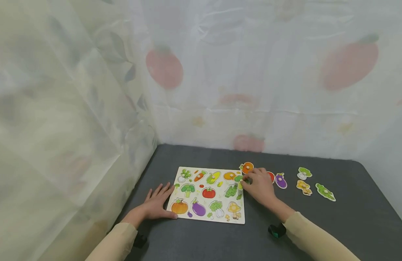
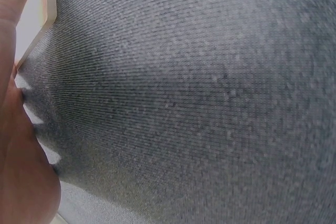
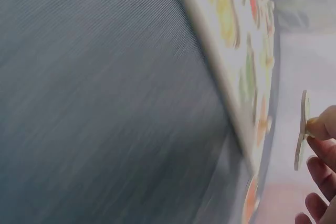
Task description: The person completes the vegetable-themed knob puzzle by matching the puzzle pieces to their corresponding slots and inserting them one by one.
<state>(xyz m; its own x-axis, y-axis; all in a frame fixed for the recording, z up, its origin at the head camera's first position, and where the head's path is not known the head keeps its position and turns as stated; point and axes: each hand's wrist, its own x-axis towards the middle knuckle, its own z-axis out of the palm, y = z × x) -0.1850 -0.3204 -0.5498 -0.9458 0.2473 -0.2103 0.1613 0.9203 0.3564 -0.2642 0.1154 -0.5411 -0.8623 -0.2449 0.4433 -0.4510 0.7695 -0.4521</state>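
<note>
A white vegetable puzzle board lies on the dark table. My left hand rests at its left edge with fingers spread, the thumb on the near left corner. Over the board's right edge, my right hand pinches a green broccoli puzzle piece between thumb and finger. Seen edge-on in the right wrist view, that thin piece is off the board. Knobbed radish, carrot and corn pieces sit in the top row. Lower rows show printed vegetables, including a broccoli picture.
Beyond the right hand lie loose pieces: a pumpkin, a partly hidden tomato and an eggplant. Farther right are a leafy cabbage, a mushroom and a long green piece. Printed curtains stand behind and left.
</note>
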